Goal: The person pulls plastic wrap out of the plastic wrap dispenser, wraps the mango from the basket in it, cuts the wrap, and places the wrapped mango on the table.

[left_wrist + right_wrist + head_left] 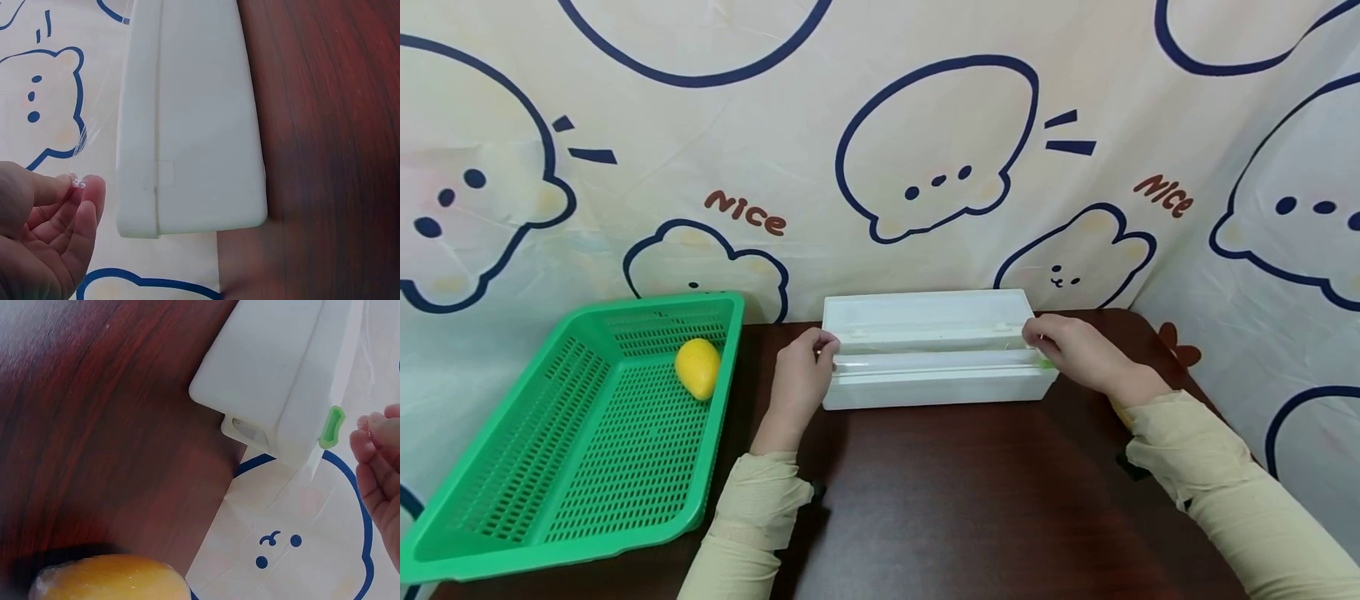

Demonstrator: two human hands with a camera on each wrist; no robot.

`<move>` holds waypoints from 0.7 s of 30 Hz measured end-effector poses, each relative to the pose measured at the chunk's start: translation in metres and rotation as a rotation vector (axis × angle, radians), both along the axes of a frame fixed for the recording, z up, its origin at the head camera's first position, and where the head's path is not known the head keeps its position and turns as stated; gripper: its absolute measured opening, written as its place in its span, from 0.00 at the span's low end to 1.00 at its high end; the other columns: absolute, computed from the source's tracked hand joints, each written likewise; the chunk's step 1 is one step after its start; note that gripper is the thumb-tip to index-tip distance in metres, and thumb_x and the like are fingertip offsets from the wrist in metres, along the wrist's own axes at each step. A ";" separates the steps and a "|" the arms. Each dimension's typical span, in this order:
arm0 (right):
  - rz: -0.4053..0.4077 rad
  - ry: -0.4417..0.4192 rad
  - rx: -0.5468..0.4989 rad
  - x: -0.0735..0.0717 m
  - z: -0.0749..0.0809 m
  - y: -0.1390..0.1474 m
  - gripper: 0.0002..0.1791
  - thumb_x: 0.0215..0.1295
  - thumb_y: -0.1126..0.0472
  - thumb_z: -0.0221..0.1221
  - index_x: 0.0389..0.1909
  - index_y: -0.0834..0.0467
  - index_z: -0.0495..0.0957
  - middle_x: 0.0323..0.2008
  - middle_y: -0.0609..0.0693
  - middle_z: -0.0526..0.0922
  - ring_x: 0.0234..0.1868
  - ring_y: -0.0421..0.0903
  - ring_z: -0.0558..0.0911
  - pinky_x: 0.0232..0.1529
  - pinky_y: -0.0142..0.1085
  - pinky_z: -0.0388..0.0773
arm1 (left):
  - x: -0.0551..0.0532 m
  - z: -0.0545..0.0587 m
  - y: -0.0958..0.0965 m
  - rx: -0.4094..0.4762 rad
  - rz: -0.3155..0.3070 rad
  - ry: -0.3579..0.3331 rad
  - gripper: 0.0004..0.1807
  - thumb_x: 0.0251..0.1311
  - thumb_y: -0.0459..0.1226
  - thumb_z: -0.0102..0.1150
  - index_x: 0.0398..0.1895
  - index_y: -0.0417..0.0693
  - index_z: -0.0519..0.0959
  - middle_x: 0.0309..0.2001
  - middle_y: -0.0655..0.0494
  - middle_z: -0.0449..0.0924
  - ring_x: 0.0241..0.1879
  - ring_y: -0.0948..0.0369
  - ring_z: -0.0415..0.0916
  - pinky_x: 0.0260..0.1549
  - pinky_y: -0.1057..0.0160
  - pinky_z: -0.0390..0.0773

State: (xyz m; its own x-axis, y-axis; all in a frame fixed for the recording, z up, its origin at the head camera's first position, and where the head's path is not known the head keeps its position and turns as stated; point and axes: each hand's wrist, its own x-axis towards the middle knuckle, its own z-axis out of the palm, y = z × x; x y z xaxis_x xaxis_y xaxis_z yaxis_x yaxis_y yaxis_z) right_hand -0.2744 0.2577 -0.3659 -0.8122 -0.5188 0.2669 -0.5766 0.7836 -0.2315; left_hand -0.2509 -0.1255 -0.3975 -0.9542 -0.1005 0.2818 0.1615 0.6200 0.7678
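A white cling film dispenser (936, 390) stands on the table with its lid (925, 312) raised at the back. Clear cling film (94, 131) stretches above it, hard to make out in the head view. At the left end, my left hand (801, 379) pinches a gathered edge of the film between thumb and index finger. My right hand (1078, 354) pinches the film at the other end with thumb and fingertips. Close to that hand, a green slider (332, 428) sits at the dispenser's edge.
A green plastic basket (718, 433) lies to the left, holding a yellow lemon-like fruit (697, 368). Near my right wrist, a film-wrapped orange-yellow fruit (112, 578) rests on the dark wooden table (940, 500). A patterned cloth (805, 150) hangs behind.
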 end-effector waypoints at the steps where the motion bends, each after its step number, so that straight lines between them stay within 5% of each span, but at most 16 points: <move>1: 0.006 -0.001 -0.007 0.000 0.000 0.001 0.09 0.67 0.76 0.61 0.40 0.59 0.82 0.39 0.52 0.83 0.39 0.50 0.79 0.45 0.49 0.81 | 0.000 0.000 0.000 0.010 0.001 -0.003 0.07 0.73 0.34 0.59 0.44 0.38 0.82 0.37 0.44 0.85 0.33 0.52 0.83 0.34 0.54 0.80; 10: -0.083 -0.099 -0.070 0.003 0.003 0.000 0.09 0.66 0.74 0.62 0.44 0.64 0.85 0.47 0.60 0.82 0.42 0.55 0.79 0.47 0.50 0.80 | 0.003 0.004 0.003 0.080 0.016 0.011 0.08 0.74 0.34 0.58 0.44 0.38 0.82 0.40 0.44 0.86 0.39 0.52 0.85 0.36 0.54 0.81; 16: -0.105 -0.045 -0.061 0.004 0.002 -0.001 0.07 0.63 0.73 0.67 0.38 0.60 0.80 0.35 0.53 0.80 0.36 0.51 0.76 0.40 0.46 0.79 | 0.004 0.005 0.003 0.092 0.016 0.024 0.08 0.74 0.34 0.58 0.45 0.37 0.82 0.40 0.43 0.86 0.40 0.51 0.85 0.38 0.52 0.82; 21: -0.079 -0.001 -0.056 0.004 0.002 0.001 0.06 0.66 0.72 0.65 0.42 0.61 0.83 0.37 0.54 0.83 0.37 0.51 0.78 0.43 0.50 0.81 | 0.006 0.005 0.002 0.099 0.028 0.031 0.08 0.73 0.34 0.59 0.44 0.38 0.82 0.39 0.43 0.86 0.40 0.51 0.85 0.38 0.52 0.82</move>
